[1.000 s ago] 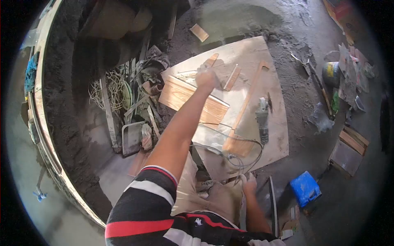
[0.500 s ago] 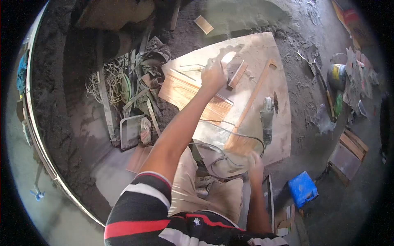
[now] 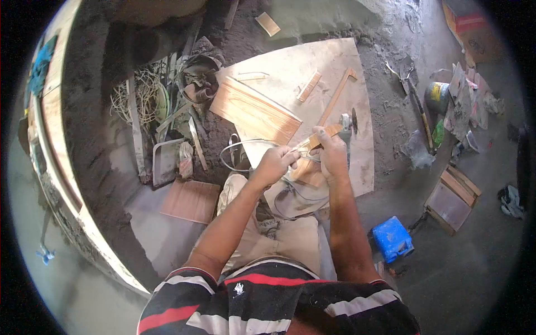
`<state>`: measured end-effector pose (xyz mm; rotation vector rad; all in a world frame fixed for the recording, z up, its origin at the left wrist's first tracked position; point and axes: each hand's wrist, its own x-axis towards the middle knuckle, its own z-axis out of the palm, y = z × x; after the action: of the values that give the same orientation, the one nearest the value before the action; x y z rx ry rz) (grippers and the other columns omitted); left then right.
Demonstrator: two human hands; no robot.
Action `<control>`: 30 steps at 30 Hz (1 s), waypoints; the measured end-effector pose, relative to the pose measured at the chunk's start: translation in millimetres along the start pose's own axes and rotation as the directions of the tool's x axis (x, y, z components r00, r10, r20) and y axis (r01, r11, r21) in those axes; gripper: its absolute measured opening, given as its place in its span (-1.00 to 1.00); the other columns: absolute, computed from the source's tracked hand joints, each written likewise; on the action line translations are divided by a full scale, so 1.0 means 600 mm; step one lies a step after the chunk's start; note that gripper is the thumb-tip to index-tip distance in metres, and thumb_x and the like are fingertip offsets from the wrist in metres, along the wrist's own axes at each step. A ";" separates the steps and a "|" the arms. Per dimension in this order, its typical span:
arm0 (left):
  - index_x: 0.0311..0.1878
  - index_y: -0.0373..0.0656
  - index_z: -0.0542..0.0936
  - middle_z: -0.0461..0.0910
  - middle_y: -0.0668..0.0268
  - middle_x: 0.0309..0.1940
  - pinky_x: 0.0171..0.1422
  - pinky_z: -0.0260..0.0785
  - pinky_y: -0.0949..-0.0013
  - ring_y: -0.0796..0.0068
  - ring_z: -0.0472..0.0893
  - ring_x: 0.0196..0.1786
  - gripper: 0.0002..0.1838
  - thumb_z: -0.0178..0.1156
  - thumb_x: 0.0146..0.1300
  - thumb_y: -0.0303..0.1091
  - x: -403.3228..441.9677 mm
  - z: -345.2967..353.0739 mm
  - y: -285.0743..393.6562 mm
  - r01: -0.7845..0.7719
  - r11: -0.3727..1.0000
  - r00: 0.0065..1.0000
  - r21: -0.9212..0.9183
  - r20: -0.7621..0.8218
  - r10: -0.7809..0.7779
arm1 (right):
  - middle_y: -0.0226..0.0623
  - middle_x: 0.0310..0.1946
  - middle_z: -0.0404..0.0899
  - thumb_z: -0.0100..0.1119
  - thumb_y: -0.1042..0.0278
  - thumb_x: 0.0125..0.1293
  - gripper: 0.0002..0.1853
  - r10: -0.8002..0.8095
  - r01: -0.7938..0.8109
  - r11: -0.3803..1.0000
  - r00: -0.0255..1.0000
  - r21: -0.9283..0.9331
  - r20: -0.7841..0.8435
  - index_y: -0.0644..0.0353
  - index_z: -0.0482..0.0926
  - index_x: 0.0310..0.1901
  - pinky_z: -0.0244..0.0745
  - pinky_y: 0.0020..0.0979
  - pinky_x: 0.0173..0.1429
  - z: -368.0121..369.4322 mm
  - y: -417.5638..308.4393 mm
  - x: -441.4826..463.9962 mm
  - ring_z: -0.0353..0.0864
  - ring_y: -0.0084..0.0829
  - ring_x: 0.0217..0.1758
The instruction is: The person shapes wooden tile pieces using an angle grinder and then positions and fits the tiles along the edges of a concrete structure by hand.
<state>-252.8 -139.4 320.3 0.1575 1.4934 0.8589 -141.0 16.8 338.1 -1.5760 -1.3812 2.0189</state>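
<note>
In front of my lap, a short strip of wood-patterned tile (image 3: 330,133) is held between both hands. My right hand (image 3: 331,155) is closed round it, with the thumb on top. My left hand (image 3: 273,167) pinches at its near left end, fingers closed. Behind the right hand lies an angle grinder (image 3: 345,121), its disc standing on edge and its body partly hidden. A long L-shaped wood-patterned piece (image 3: 335,100) runs beneath the hands. A wide wood-patterned tile (image 3: 254,109) lies to the left, and a small strip (image 3: 309,86) lies beyond it.
A pale board (image 3: 360,162) carries these pieces, and a grey cable (image 3: 225,151) loops across its near edge. Left are tangled cords (image 3: 139,100), a grey frame (image 3: 165,159) and a reddish tile (image 3: 191,201). Right are a blue jerrycan (image 3: 392,239), a paint tin (image 3: 437,96) and tile offcuts (image 3: 453,198).
My left hand has come back from the far part of the board towards my lap. My right hand has risen from the cable area, and both hands now meet at the strip.
</note>
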 end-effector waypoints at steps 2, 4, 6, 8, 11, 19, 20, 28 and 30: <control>-0.15 -0.29 0.74 0.57 0.37 -0.51 -0.25 0.39 0.35 0.53 0.52 -0.42 -0.62 0.21 0.50 -0.10 -0.030 -0.003 0.015 -0.090 0.996 0.996 0.012 -0.028 0.090 | -0.27 -0.37 0.71 0.37 0.28 0.43 -0.75 0.030 -0.030 0.997 1.000 -0.067 0.004 0.36 0.73 -0.19 0.55 -0.33 -0.30 0.004 -0.017 -0.015 0.68 -0.41 -0.40; -0.13 -0.29 0.74 0.57 0.38 -0.48 -0.23 0.38 0.36 0.55 0.50 -0.39 -0.61 0.17 0.54 -0.10 -0.067 -0.011 0.027 -0.284 0.955 0.954 0.091 -0.075 0.291 | -0.14 -0.38 0.72 0.36 0.28 0.42 -0.75 -0.108 0.118 0.959 0.993 -0.258 0.052 0.36 0.73 -0.20 0.56 -0.26 -0.27 0.007 -0.022 -0.038 0.70 -0.28 -0.39; -0.11 -0.28 0.74 0.60 0.35 -0.45 -0.20 0.40 0.34 0.54 0.52 -0.36 -0.61 0.17 0.54 -0.09 -0.106 -0.013 0.037 -0.382 0.916 0.905 0.123 -0.151 0.398 | 0.16 -0.31 0.71 0.29 0.23 0.44 -0.71 -0.440 0.433 0.560 0.878 -0.706 0.189 0.37 0.71 -0.21 0.58 -0.06 -0.15 -0.023 0.015 -0.042 0.72 0.11 -0.30; -0.07 -0.26 0.74 0.70 0.28 -0.33 -0.05 0.48 0.31 0.47 0.62 -0.23 -0.63 0.17 0.55 -0.10 -0.183 -0.020 0.088 -0.335 0.936 0.924 0.112 -0.159 0.349 | 0.16 -0.31 0.72 0.28 0.20 0.45 -0.68 -0.390 0.343 0.642 0.916 -0.685 0.093 0.37 0.71 -0.21 0.58 -0.04 -0.13 -0.059 0.058 -0.050 0.72 0.15 -0.27; 0.01 -0.23 0.75 0.75 0.28 -0.16 0.06 0.52 0.28 0.45 0.66 -0.14 -0.70 0.17 0.58 -0.20 -0.267 -0.043 0.051 -0.410 0.895 0.845 0.177 -0.295 0.446 | 0.14 -0.29 0.73 0.27 0.15 0.46 -0.65 -0.233 0.101 0.655 0.970 -0.749 -0.073 0.36 0.71 -0.18 0.58 -0.02 -0.09 -0.151 0.080 -0.080 0.72 0.16 -0.20; -0.01 -0.31 0.65 0.76 -0.12 -0.09 0.09 0.57 0.00 -0.11 0.75 0.05 -0.60 0.28 0.22 -0.18 -0.365 -0.140 -0.347 0.410 0.862 0.725 0.298 -0.680 -0.109 | 0.14 -0.36 0.72 0.19 -0.04 0.51 -0.52 -0.201 -0.135 0.560 0.935 -0.817 -0.292 0.35 0.68 -0.08 0.58 -0.03 -0.26 -0.532 0.217 -0.238 0.75 -0.02 -0.39; 0.05 -0.29 0.64 0.77 -0.08 -0.03 0.10 0.58 0.05 -0.05 0.76 0.08 -0.55 0.32 0.25 -0.11 -0.404 -0.128 -0.320 0.482 0.842 0.777 0.244 -0.563 -0.281 | 0.15 -0.36 0.71 0.17 -0.07 0.51 -0.50 -0.171 -0.205 0.505 0.928 -0.838 -0.330 0.34 0.67 -0.07 0.59 -0.03 -0.30 -0.593 0.270 -0.251 0.75 0.00 -0.42; -0.09 -0.36 0.76 0.79 -0.10 -0.08 0.03 0.58 0.05 0.07 0.79 -0.04 -0.36 0.19 0.42 0.19 -0.428 -0.046 -0.373 0.468 0.881 0.714 -0.063 -0.562 -0.419 | -0.02 -0.44 0.71 0.15 0.00 0.53 -0.55 0.076 -0.280 0.483 0.957 -0.830 -0.279 0.34 0.68 -0.10 0.60 -0.17 -0.42 -0.707 0.340 -0.455 0.74 -0.19 -0.48; -0.09 -0.33 0.77 0.80 -0.04 -0.20 -0.06 0.57 0.11 0.19 0.78 -0.16 -0.49 0.21 0.47 0.04 -0.382 -0.103 -0.435 0.433 0.868 0.820 0.244 -0.507 -0.267 | -0.07 -0.46 0.69 0.14 0.02 0.54 -0.57 -0.001 -0.247 0.580 0.953 -0.777 -0.304 0.33 0.68 -0.09 0.61 -0.19 -0.42 -0.696 0.330 -0.462 0.72 -0.21 -0.50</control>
<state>-170.1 -481.6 342.9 -0.0764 2.0403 0.3207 392.7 -53.4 369.9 -2.2310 -2.3020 1.1160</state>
